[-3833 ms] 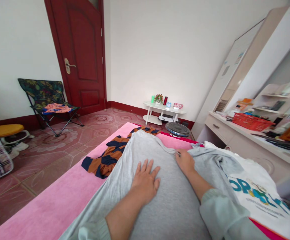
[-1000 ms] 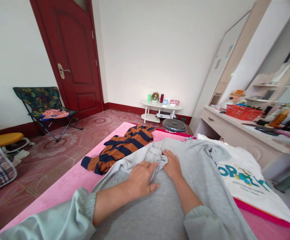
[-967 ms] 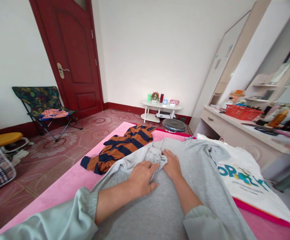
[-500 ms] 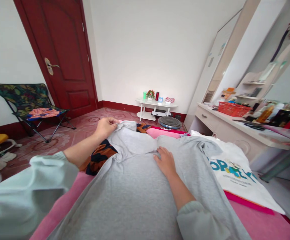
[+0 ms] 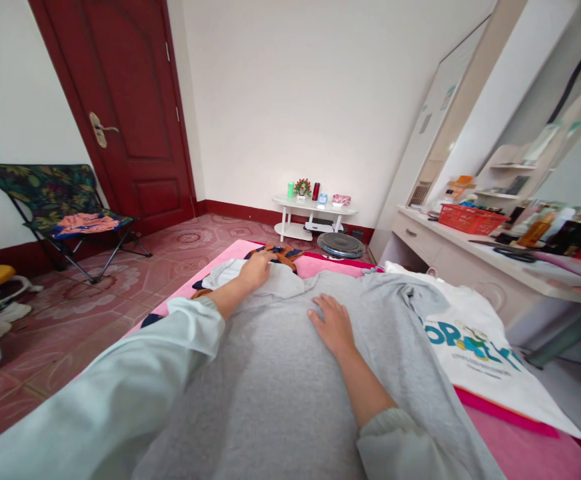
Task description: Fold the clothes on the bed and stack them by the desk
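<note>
Grey garment (image 5: 280, 393), 1: spread over a pink cover (image 5: 315, 267), lower centre of the frame. Hands, 2, apart: left hand (image 5: 256, 269) at the garment's far edge, grip on the cloth unclear; right hand (image 5: 334, 325) open, laid on the cloth near centre. Orange-and-navy garment (image 5: 289, 253), 1: partly covered by the grey. White printed garment (image 5: 493, 350), 1: right of frame.

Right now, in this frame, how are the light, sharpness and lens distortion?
Head view: light is soft and fairly even, with a faint shadow on the grey garment beside the left sleeve, which looks soft, perhaps from motion; the right hand reads clearly. Also in the head view, the door leans strongly, suggesting wide-angle distortion, and the upper right corner darkens.
</note>
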`<action>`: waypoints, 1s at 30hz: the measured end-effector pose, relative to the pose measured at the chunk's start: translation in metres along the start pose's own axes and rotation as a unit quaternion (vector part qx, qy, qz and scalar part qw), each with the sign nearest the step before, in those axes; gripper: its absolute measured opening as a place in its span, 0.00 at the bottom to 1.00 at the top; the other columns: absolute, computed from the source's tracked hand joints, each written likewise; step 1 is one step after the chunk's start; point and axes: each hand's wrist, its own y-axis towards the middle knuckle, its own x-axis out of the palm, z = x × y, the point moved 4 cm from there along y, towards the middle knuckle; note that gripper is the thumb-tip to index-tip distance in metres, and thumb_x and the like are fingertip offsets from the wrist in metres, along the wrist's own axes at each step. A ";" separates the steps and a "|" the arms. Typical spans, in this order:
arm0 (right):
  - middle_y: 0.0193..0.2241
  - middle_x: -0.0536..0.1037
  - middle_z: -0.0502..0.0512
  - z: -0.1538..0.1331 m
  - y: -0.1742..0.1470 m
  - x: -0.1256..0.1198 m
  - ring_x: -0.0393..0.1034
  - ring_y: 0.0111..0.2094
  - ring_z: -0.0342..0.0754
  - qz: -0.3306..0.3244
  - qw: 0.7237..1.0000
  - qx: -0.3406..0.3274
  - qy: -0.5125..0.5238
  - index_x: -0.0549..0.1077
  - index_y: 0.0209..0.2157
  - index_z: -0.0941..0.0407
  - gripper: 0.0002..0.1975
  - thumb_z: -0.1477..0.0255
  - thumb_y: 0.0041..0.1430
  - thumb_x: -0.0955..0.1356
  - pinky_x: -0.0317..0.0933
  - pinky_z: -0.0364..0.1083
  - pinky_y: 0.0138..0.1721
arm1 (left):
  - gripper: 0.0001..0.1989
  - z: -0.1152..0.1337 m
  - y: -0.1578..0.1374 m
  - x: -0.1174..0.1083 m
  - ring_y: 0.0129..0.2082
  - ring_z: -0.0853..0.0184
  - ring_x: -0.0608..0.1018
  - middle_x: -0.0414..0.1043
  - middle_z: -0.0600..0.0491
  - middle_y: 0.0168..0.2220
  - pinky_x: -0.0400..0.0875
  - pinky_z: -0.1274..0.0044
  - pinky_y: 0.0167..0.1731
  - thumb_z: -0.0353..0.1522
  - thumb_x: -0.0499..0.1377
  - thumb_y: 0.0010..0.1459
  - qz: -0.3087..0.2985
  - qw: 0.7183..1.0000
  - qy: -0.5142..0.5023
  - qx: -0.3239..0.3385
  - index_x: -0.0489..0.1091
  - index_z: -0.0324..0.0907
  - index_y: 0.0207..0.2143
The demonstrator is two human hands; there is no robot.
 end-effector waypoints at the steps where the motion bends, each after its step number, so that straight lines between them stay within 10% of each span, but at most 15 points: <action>1: 0.58 0.65 0.58 0.000 0.000 0.000 0.54 0.60 0.53 -0.001 1.000 0.000 0.000 0.69 0.53 0.52 0.20 0.63 0.60 0.62 0.46 0.54 0.58 | 0.21 0.006 0.004 0.008 0.55 0.65 0.69 0.67 0.50 0.55 0.62 0.77 0.54 0.26 0.51 0.57 -0.018 1.000 0.002 0.005 0.66 0.43 0.54; 6: 0.59 0.64 0.57 0.001 0.000 0.000 0.53 0.61 0.54 -0.004 1.000 0.000 -0.001 0.69 0.53 0.52 0.20 0.63 0.60 0.62 0.45 0.57 0.59 | 0.34 0.023 0.007 0.034 0.44 0.59 0.76 0.73 0.45 0.46 0.70 0.73 0.41 0.34 0.63 0.48 -0.110 0.993 0.027 0.012 0.60 0.40 0.57; 12: 0.59 0.65 0.56 0.000 0.000 -0.001 0.54 0.60 0.53 0.002 1.000 0.001 -0.001 0.69 0.52 0.51 0.20 0.63 0.60 0.62 0.45 0.55 0.58 | 0.10 0.042 -0.017 0.026 0.44 0.57 0.75 0.75 0.46 0.40 0.68 0.71 0.43 0.33 0.56 0.51 -0.140 0.986 0.050 0.080 0.75 0.41 0.34; 18: 0.59 0.64 0.57 -0.001 0.000 -0.002 0.54 0.60 0.54 -0.001 1.000 0.001 0.001 0.69 0.52 0.52 0.20 0.63 0.60 0.62 0.45 0.57 0.58 | 0.13 0.054 -0.020 0.023 0.48 0.59 0.72 0.73 0.44 0.46 0.62 0.72 0.50 0.34 0.53 0.57 -0.158 0.974 0.012 0.163 0.74 0.37 0.34; 25: 0.59 0.64 0.57 -0.001 -0.001 -0.003 0.53 0.61 0.54 -0.010 1.000 0.008 0.013 0.69 0.52 0.52 0.20 0.64 0.60 0.62 0.44 0.57 0.59 | 0.21 0.045 0.016 0.047 0.48 0.64 0.74 0.71 0.45 0.51 0.66 0.76 0.45 0.38 0.43 0.65 -0.156 0.986 -0.023 0.049 0.65 0.41 0.53; 30: 0.59 0.63 0.55 0.000 -0.001 -0.002 0.52 0.61 0.53 -0.009 1.000 0.013 0.022 0.69 0.53 0.50 0.20 0.63 0.59 0.63 0.44 0.55 0.59 | 0.28 0.013 0.037 0.053 0.51 0.48 0.72 0.62 0.27 0.55 0.65 0.60 0.45 0.38 0.36 0.65 -0.101 0.989 0.015 -0.107 0.54 0.29 0.60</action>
